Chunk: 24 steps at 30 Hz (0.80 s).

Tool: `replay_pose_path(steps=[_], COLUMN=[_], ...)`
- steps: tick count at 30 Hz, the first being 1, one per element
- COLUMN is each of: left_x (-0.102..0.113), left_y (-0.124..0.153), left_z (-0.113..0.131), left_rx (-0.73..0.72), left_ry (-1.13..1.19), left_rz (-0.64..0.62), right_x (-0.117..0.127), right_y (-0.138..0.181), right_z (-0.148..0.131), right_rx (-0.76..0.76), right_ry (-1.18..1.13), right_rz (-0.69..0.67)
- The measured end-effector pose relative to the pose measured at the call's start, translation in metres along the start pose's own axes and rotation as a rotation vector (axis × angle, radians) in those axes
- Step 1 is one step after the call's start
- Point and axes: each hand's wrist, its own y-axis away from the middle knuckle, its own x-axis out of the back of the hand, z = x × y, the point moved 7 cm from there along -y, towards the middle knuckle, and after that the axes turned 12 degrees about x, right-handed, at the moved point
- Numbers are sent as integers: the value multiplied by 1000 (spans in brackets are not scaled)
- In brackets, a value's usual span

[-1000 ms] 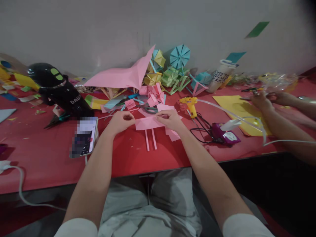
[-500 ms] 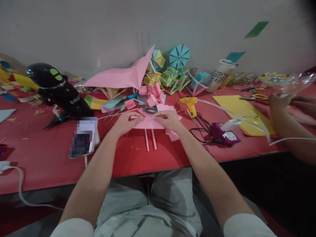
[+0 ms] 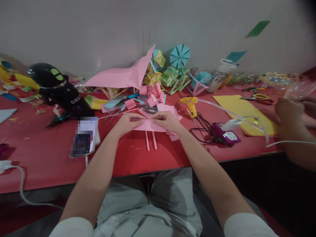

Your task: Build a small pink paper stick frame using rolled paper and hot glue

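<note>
My left hand (image 3: pixel 127 122) and my right hand (image 3: pixel 167 120) meet over a small pink paper piece (image 3: pixel 148 126) on the red table (image 3: pixel 44 154). Both hands pinch its upper edge with curled fingers, thumbs close together. Two thin pink paper strips (image 3: pixel 150 141) lie just below the piece, pointing toward me. More folded pink scraps (image 3: pixel 154 95) sit right behind my hands.
A phone (image 3: pixel 84 136) and a black helmet-like object (image 3: pixel 58 89) lie at left. A yellow glue gun (image 3: pixel 189 104), a purple socket block (image 3: pixel 225 135) and cords sit at right. Folded paper flowers (image 3: pixel 172 70) line the wall. Another person's hands (image 3: pixel 291 112) work over a yellow sheet (image 3: pixel 240 108).
My hands have drawn closer together on the pink piece, folding its top edge down. The other person's hands moved right and toward the table edge, lifting clear plastic.
</note>
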Motion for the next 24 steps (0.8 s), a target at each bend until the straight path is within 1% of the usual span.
replay_pose_path(steps=[5,9,17,22,24], left_x=[-1,-2,0,3,2], left_y=[-3,-4,-2,-5,-6], left_z=[-11,-13,-15,-22,-24], left_rx=[61,85,133,162,184], left_ry=[76,135,186,158,147], left_rz=[-54,-80,-47,22,25], right_x=[0,2,3,2,1], right_y=[1,1,0,0,0], right_z=[-2,-3,-3,-2,-2], right_rx=[3,13,49,49,47], right_ry=[12,26,48,58,60], right_rz=[-13,-19,-26,-24,-32])
